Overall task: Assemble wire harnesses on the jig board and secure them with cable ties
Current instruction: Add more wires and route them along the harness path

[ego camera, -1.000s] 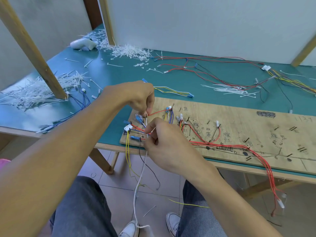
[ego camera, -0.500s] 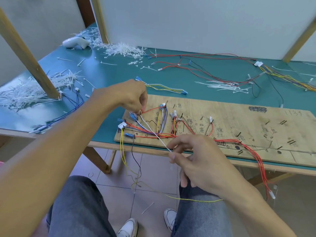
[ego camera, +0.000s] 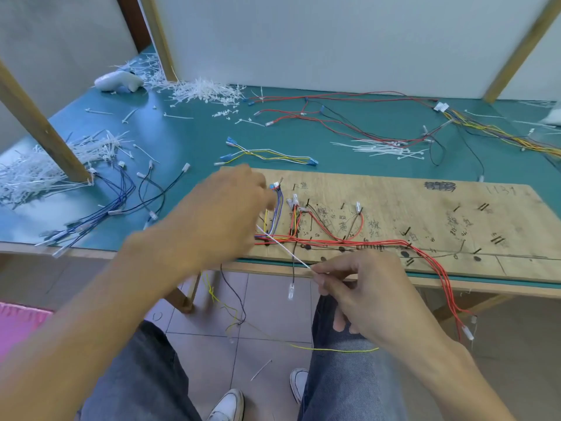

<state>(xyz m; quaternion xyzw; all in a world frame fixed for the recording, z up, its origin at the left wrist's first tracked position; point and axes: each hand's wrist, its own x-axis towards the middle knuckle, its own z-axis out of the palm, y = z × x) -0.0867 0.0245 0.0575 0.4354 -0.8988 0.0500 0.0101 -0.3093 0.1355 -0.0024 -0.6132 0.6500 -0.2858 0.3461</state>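
Tie: thin white plastic cable tie [ego camera: 285,249], taut from red wire bundle [ego camera: 349,243] on plywood jig board [ego camera: 425,208], left end.
Right hand [ego camera: 370,296]: pinches its tail, probably tightening.
Left hand [ego camera: 224,214]: blurred; grip unclear.

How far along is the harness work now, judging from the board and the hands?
Done: red wires already run along the jig board. In hand: the right hand pinches the tail of a white cable tie at the bundle's left end; the left hand is blurred there. Left: this tie looks untrimmed, and loose wires lie on the table.
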